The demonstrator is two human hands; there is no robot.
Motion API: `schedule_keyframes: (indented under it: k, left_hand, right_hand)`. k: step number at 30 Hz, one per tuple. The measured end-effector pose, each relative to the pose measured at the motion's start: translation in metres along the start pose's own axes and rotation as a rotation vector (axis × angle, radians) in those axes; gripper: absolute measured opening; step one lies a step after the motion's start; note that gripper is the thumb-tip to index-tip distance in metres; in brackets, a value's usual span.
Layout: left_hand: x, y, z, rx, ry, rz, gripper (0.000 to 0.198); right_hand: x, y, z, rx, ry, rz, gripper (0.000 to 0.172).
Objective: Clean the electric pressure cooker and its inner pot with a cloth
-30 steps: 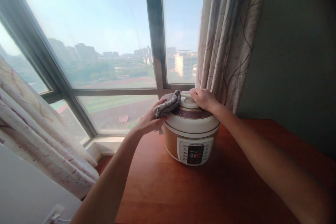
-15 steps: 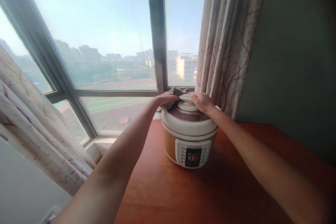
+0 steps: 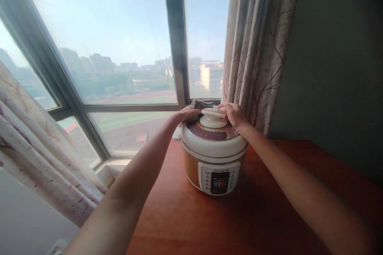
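Observation:
A white and orange electric pressure cooker (image 3: 214, 155) stands on a reddish wooden table (image 3: 239, 215), its control panel facing me. My left hand (image 3: 186, 114) presses a grey cloth (image 3: 201, 104) against the back left of the cooker's lid, fingers closed over the cloth. My right hand (image 3: 235, 114) rests on the right side of the lid, beside the white lid knob (image 3: 213, 116), fingers curled against it.
A large window (image 3: 119, 48) with a dark frame runs behind the table. A patterned curtain (image 3: 257, 48) hangs just behind the cooker on the right. Another curtain (image 3: 44, 143) drapes at the left. A dark wall (image 3: 338, 67) borders the table's right.
My left hand has carried the cloth from the lid's front left over to its back left. My right hand slid off the knob to the lid's right side.

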State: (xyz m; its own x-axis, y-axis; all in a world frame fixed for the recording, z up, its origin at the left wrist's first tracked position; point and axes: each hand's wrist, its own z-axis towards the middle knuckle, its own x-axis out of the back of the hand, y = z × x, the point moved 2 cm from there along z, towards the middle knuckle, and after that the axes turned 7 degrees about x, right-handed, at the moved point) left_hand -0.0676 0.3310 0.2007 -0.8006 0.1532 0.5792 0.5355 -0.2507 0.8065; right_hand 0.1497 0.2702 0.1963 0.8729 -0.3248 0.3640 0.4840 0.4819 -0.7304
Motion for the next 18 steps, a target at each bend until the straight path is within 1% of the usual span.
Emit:
schedule_keyframes:
  k: [3, 5, 9, 11, 13, 18]
  left_hand:
    - [0.013, -0.014, -0.024, -0.029, 0.025, -0.128, 0.038]
    - [0.021, -0.024, -0.040, -0.021, 0.032, -0.192, 0.040]
    - [0.033, -0.036, -0.061, 0.005, -0.010, -0.376, 0.043]
    - [0.036, -0.034, -0.063, 0.034, -0.024, -0.442, 0.043]
    - [0.036, -0.027, -0.061, 0.064, -0.047, -0.439, 0.043]
    - [0.029, 0.001, -0.041, 0.070, -0.112, -0.265, 0.041]
  right_hand:
    - [0.002, 0.006, 0.001, -0.083, 0.080, 0.100, 0.043]
    - [0.003, 0.010, 0.001, -0.142, 0.125, 0.181, 0.043]
    - [0.004, 0.011, 0.000, -0.229, 0.180, 0.334, 0.037]
    - [0.004, 0.010, 0.001, -0.254, 0.195, 0.398, 0.032]
    - [0.004, 0.009, 0.001, -0.268, 0.208, 0.454, 0.027]
    - [0.004, 0.010, 0.003, -0.272, 0.244, 0.576, 0.020]
